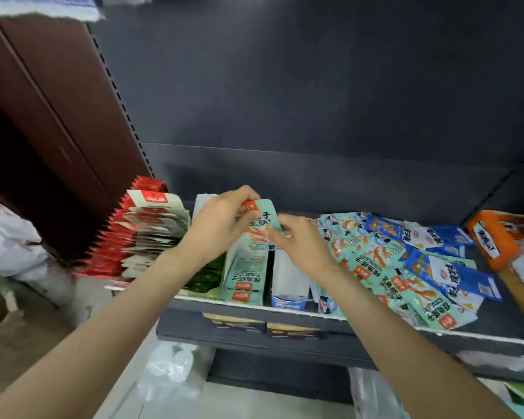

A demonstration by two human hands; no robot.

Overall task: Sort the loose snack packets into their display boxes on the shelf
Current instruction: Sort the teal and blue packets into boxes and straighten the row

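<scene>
My left hand (pixel 221 222) grips a mint-green snack packet (pixel 259 225) by its top edge, holding it upright over the mint-green display box (pixel 244 279) at the shelf's middle. My right hand (pixel 300 243) is just right of the packet, with curled fingertips at its right edge; whether they pinch it is blurred. A heap of loose mint-green packets (pixel 375 261) lies to the right on the shelf, mixed with blue packets (pixel 454 267). A white and blue box (pixel 289 285) stands beside the green one.
Red and cream packets (pixel 146 234) stand in rows at the left end of the dark shelf (pixel 375 325). An orange box (pixel 496 237) sits at the far right. A white plastic bag (pixel 9 240) lies left, and clear bags (pixel 173 370) lie on the floor below.
</scene>
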